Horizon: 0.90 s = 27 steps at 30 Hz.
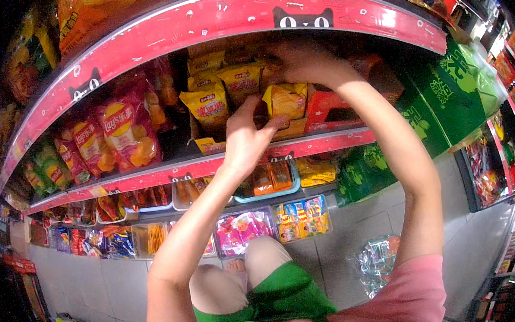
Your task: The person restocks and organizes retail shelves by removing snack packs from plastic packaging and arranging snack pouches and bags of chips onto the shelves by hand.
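My left hand (pixel 252 125) is at the front of an open cardboard box (pixel 293 128), its thumb and fingers apart beside a small yellow snack packet (pixel 287 102). Whether it touches that packet is unclear. More yellow packets (pixel 208 106) stand to its left and behind it in the box. My right hand (pixel 304 62) reaches deep under the upper shelf, above the back of the box. It is blurred and in shadow, so its fingers and anything in them cannot be made out. A red carton (pixel 333 109) sits right of the box, below my right forearm.
Pink Lay's chip bags (pixel 128 135) stand on the left of this shelf. A pink shelf edge strip (pixel 210 17) curves close above my hands. Green cartons (pixel 443 96) flank the shelf at right. Lower down are bins of packets (pixel 245 230); a plastic-wrapped bundle (pixel 378 260) lies on the floor.
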Tool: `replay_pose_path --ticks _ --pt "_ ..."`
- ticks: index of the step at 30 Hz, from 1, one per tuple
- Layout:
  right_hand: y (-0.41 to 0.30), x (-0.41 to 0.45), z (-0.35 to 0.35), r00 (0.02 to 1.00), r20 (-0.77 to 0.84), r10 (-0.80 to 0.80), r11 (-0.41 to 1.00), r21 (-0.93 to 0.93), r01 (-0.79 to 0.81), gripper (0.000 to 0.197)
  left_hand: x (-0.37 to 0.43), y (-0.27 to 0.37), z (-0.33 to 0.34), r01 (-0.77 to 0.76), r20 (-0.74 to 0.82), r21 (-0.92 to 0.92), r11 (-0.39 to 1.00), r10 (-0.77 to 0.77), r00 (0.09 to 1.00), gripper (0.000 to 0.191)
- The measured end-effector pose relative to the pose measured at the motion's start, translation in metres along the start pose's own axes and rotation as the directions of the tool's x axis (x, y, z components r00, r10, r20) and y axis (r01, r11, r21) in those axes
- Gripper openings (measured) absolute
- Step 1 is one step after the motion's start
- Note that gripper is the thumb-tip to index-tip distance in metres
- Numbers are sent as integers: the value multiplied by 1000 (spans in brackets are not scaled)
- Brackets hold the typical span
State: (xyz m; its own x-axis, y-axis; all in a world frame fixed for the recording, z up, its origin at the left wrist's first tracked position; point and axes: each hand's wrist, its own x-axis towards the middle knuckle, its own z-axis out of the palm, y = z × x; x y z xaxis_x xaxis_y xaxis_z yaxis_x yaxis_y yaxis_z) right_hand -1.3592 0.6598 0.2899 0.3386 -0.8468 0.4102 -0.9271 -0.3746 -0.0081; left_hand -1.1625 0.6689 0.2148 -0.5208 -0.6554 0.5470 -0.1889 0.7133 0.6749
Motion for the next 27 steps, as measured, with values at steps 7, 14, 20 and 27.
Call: replay_pose_path --ticks 7,14,20,27 --pt "-35 19 -14 998 63 28 996 87 -33 64 -4 4 -6 -34 -140 -52 998 26 990 37" --pt "-34 23 -2 997 76 10 1000 -28 -7 69 -15 11 -37 -156 -225 45 987 162 961 23" --pt "-31 22 7 999 41 -29 999 31 27 66 -11 7 -44 -46 -268 -43 998 33 963 21" --pt "-20 28 10 985 166 -57 962 272 10 67 -7 1 -44 -89 -276 -88 992 61 959 21"
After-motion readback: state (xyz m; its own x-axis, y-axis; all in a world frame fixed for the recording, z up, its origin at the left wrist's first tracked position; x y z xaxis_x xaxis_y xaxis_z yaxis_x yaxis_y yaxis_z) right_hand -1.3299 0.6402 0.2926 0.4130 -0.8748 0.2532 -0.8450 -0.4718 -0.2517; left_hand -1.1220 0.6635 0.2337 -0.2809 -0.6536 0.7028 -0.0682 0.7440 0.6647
